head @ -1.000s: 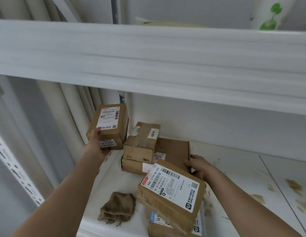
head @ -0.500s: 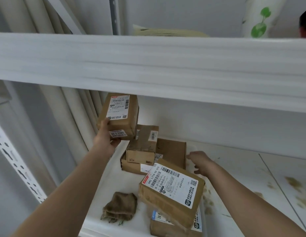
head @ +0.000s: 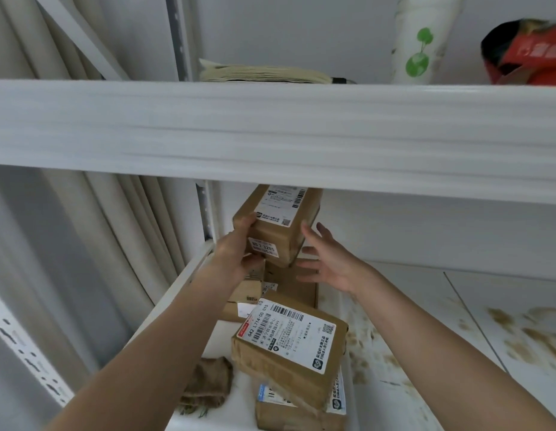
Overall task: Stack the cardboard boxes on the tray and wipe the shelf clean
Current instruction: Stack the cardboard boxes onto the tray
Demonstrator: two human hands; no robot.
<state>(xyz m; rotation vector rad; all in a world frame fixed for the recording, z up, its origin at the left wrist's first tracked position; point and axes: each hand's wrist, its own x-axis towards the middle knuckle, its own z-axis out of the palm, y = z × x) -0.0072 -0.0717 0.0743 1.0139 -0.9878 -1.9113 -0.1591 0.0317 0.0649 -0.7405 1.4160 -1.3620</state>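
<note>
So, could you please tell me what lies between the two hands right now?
In the head view, the lifted cardboard box lies between them: the left hand grips its left end, while the open right hand is beside its right edge.

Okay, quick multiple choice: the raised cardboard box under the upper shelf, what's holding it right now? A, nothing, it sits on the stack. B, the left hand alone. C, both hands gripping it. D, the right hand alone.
B: the left hand grips the raised box at its near corner, while the right hand is spread open beside it, not gripping.
</note>
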